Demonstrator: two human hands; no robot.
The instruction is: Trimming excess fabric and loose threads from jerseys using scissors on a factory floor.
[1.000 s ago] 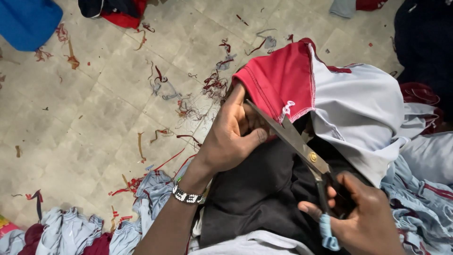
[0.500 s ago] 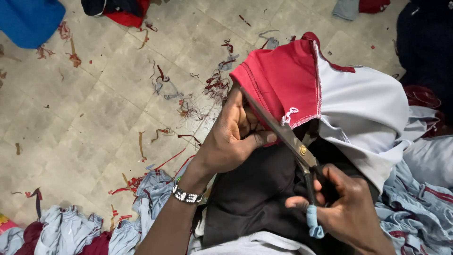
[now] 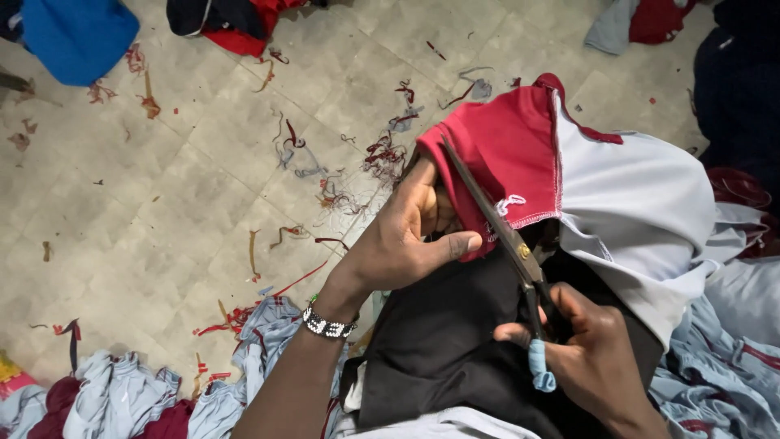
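My left hand (image 3: 406, 236) pinches the red part of a red and pale grey garment (image 3: 617, 187), thumb on its white-stitched hem. A beaded black and white bracelet (image 3: 328, 324) circles that wrist. My right hand (image 3: 593, 349) grips the handles of long metal scissors (image 3: 496, 223), one handle wrapped in light blue. The blades lie nearly closed along the red fabric, tips near its upper edge. Black cloth (image 3: 455, 341) covers my lap beneath both hands.
The tiled floor (image 3: 162, 187) is strewn with red and grey thread and fabric scraps (image 3: 382, 154). A blue cloth (image 3: 77, 36) lies top left, a red and black one (image 3: 227, 20) at top. Light blue and maroon garments (image 3: 122, 398) pile up along the bottom and right.
The scissors have pushed further up along the red fabric and the blades have closed. My right hand moved up and left with them; my left thumb shifted onto the hem.
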